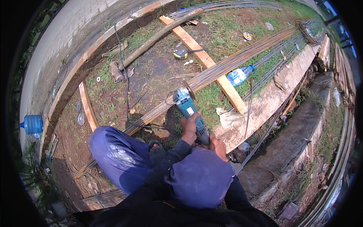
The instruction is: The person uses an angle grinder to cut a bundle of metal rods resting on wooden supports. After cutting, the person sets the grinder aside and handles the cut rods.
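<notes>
A teal and grey angle grinder (pixel 193 114) is held in both my hands in front of my knees. My left hand (pixel 188 128) is closed round the middle of its body, and my right hand (pixel 218 146) grips the rear end. The grinder's silver head carries a thin brown cutting disc (pixel 190 90), which stands on edge against the bundle of rusty steel rods (pixel 238 60). Whether the disc touches the rods, I cannot tell. Under the bundle lies a squared wooden beam (pixel 206 60).
A long-handled hammer (pixel 116 72), a yellow and black tape measure (pixel 180 54) and a loose disc (pixel 247 36) lie beyond. A black cable (pixel 126 85) crosses the soil. Right of the rods are a water bottle (pixel 241 75), a plank (pixel 272 94) and a concrete ditch (pixel 280 143).
</notes>
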Available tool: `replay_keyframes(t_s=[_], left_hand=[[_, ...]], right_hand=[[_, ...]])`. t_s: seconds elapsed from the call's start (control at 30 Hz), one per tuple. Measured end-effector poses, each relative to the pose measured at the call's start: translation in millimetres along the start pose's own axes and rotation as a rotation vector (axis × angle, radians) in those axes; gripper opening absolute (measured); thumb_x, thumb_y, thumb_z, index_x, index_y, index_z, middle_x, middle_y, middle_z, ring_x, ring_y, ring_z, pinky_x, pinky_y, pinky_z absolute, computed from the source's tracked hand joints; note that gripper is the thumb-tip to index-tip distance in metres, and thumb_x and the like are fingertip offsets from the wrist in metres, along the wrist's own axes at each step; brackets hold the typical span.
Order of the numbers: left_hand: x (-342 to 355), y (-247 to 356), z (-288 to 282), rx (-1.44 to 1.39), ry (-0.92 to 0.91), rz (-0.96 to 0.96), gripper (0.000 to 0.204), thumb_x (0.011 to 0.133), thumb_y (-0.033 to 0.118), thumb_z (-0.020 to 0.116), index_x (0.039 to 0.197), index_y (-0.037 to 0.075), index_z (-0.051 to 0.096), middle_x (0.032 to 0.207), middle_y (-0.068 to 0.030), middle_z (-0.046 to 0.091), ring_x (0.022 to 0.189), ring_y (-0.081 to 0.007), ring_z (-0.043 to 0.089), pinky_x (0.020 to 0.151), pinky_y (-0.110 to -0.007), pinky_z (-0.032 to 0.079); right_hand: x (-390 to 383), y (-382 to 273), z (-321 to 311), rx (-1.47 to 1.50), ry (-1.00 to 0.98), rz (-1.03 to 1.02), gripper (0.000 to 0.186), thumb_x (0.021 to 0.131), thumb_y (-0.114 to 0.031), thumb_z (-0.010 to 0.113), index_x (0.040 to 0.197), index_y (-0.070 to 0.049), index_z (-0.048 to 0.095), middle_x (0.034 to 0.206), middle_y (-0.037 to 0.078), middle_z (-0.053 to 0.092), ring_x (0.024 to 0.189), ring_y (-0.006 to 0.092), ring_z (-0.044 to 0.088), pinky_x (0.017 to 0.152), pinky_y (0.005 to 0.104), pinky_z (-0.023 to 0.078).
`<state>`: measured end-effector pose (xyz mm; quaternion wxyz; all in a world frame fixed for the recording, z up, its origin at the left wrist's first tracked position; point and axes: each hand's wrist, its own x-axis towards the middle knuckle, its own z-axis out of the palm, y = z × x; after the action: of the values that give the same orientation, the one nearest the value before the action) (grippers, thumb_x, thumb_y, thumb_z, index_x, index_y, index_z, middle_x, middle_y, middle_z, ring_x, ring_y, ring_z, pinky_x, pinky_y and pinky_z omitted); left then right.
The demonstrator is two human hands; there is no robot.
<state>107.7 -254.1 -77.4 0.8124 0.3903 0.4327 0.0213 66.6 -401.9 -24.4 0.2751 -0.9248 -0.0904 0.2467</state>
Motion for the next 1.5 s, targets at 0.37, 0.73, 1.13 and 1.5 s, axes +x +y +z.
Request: replay_keyframes(t_s=[0.37, 0.73, 1.13, 1.5], left_hand=[[-3, 1, 1, 0.014, 0.028, -0.003, 0.024, 0.083, 0.018, 0.075, 0.099, 0.002, 0.067, 0.081, -0.0016, 0.064, 0.068, -0.0135, 0.062, 0.063, -0.032, 0.050], [4, -2, -1, -0.009, 0.029, -0.015, 0.022, 0.083, 0.018, 0.075, 0.096, 0.002, 0.067, 0.082, -0.0027, 0.066, 0.067, -0.0136, 0.062, 0.062, -0.032, 0.049], [10, -2, 0, -0.038, 0.007, -0.047, 0.021, 0.084, 0.019, 0.075, 0.096, 0.003, 0.067, 0.080, -0.0008, 0.063, 0.065, -0.0125, 0.061, 0.061, -0.031, 0.049], [5, 13, 6, -0.065, -0.004, -0.046, 0.023, 0.085, 0.020, 0.075, 0.095, 0.002, 0.065, 0.077, -0.0035, 0.064, 0.061, -0.0149, 0.062, 0.058, -0.032, 0.050]], right_hand=[[-1, -1, -1, 0.024, 0.005, 0.013, 0.050, 0.077, -0.030, 0.082, 0.106, 0.000, 0.054, 0.075, 0.030, 0.067, 0.076, 0.0508, 0.068, 0.067, 0.0565, 0.053], [0, -4, -5, -0.032, 0.001, 0.003, 0.050, 0.076, -0.022, 0.080, 0.112, 0.000, 0.054, 0.076, 0.030, 0.067, 0.075, 0.0498, 0.068, 0.066, 0.0558, 0.053], [3, -15, -16, -0.029, -0.017, 0.031, 0.038, 0.076, -0.024, 0.076, 0.098, 0.000, 0.058, 0.077, 0.030, 0.068, 0.079, 0.0489, 0.069, 0.072, 0.0550, 0.054], [9, -26, -22, -0.081, -0.009, 0.030, 0.035, 0.076, -0.021, 0.076, 0.097, 0.000, 0.057, 0.078, 0.030, 0.069, 0.079, 0.0487, 0.069, 0.073, 0.0548, 0.055]])
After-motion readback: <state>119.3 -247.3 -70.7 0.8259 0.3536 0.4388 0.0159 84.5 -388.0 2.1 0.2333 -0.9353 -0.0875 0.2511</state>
